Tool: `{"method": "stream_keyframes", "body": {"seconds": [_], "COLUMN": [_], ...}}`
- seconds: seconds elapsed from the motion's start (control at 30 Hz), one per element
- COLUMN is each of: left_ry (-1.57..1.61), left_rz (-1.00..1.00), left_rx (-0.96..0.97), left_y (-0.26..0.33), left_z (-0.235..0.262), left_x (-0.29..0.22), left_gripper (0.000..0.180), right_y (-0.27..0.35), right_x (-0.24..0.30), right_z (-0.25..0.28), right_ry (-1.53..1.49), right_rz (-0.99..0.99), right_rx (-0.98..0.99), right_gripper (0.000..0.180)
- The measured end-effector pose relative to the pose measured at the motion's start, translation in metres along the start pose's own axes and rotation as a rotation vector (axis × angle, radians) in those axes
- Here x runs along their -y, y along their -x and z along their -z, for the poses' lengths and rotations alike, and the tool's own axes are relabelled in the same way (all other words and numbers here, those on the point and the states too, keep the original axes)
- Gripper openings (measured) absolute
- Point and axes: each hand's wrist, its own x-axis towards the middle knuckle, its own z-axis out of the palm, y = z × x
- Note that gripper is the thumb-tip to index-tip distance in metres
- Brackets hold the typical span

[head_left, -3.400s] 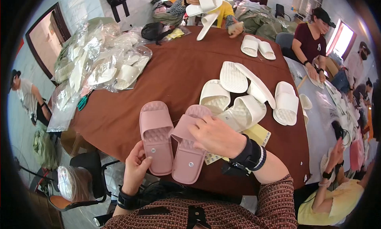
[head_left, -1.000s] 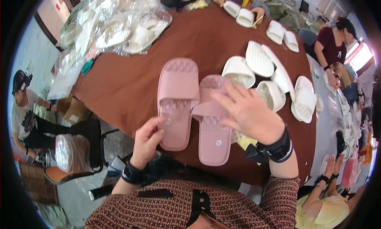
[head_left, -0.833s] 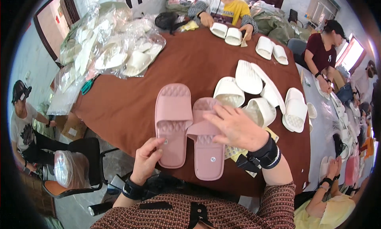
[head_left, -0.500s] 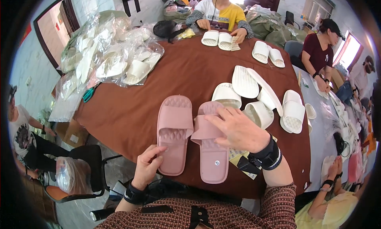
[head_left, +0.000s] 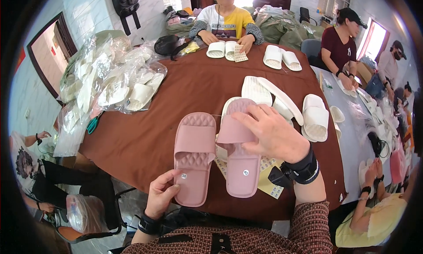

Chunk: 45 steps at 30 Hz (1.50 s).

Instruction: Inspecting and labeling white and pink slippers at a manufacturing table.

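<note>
My left hand (head_left: 161, 195) pinches the outer heel edge of a pink slide slipper (head_left: 194, 140) between thumb and fingers. A small round white sticker (head_left: 183, 176) is on its insole, right beside my fingertips. My right hand (head_left: 278, 133) grips the strap of a second pink slipper (head_left: 243, 183), fingers over the top and thumb by the strap's opening. That slipper bears a round white sticker (head_left: 246, 173) at the heel. Both soles point away from me, side by side. Under the right slipper and my wrist lies a yellow-backed sheet of stickers (head_left: 272, 190), partly hidden.
White slippers (head_left: 315, 117) lie beyond my right hand on the brown cloth (head_left: 185, 82). Bagged white slippers (head_left: 128, 84) heap up at the left, near teal-handled scissors (head_left: 92, 125). Across the table a person (head_left: 227, 25) handles white slippers; others work along the right-hand table (head_left: 341, 108).
The sticker on the left slipper's heel, earlier mostly at my thumb, now shows fully. The right slipper has shifted up and right with my right hand; the left one sits slightly nearer me.
</note>
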Motion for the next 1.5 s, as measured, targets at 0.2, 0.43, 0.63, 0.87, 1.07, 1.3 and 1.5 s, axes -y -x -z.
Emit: {"method": "stream_keyframes", "body": {"seconds": [0.2,0.43,0.63,0.87,1.07,1.3,1.5], "left_ry": [-0.242,-0.426,-0.831,-0.931,-0.923,-0.888,-0.774], "left_rz": [0.094,0.112,-0.122,-0.188,-0.147,-0.164,-0.119], "left_rx": [0.064,0.057,-0.008,-0.111,-0.095,-0.016,0.003], "left_y": [-0.013,-0.017,-0.016,-0.017,-0.018,-0.023,-0.021], "left_z": [-0.015,-0.011,-0.006,0.0,0.0,0.01,0.02], "left_x": [0.003,-0.002,-0.012,-0.019,-0.017,-0.01,-0.009], "left_gripper": [0.047,0.046,0.041,0.028,0.028,0.029,0.027], "right_y": [0.007,0.007,0.007,0.004,0.003,-0.001,-0.002], "right_x": [-0.011,-0.017,-0.015,-0.003,0.0,-0.013,-0.013], "right_z": [-0.005,-0.014,-0.014,-0.007,-0.002,-0.023,-0.032], "right_ry": [-0.064,-0.156,-0.094,-0.093,-0.106,-0.098,-0.17], "right_rz": [-0.066,-0.108,-0.063,-0.04,-0.052,-0.076,-0.102], "right_rx": [0.146,0.254,0.169,0.098,0.12,0.182,0.181], "right_gripper": [0.055,0.048,0.04,0.031,0.026,0.031,0.028]}}
